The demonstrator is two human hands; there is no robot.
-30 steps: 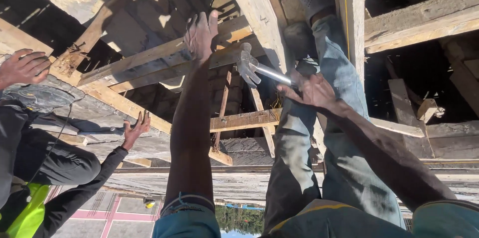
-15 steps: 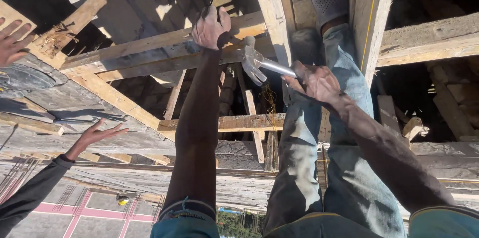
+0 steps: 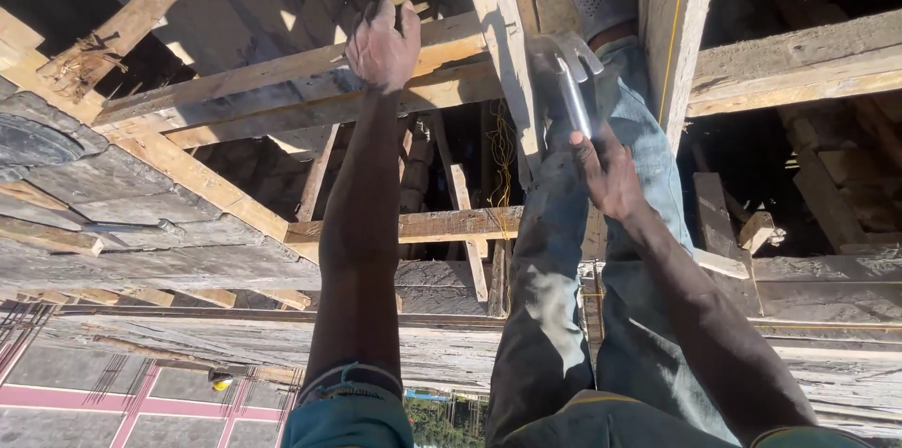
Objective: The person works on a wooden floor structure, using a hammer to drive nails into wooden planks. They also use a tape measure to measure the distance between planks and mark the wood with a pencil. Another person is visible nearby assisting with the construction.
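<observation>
A silver steel claw hammer (image 3: 570, 82) is gripped by the handle in the closed fingers of the right hand (image 3: 609, 176). A pale horizontal wooden beam (image 3: 282, 82) is clasped by the left hand (image 3: 382, 46).

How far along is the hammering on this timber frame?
Done: several beams already sit crossed in place. In hand: the left hand grips a beam, while the right hand holds a hammer raised by the upright board. Left: no nail is visible, so how much fixing remains cannot be told.
</observation>
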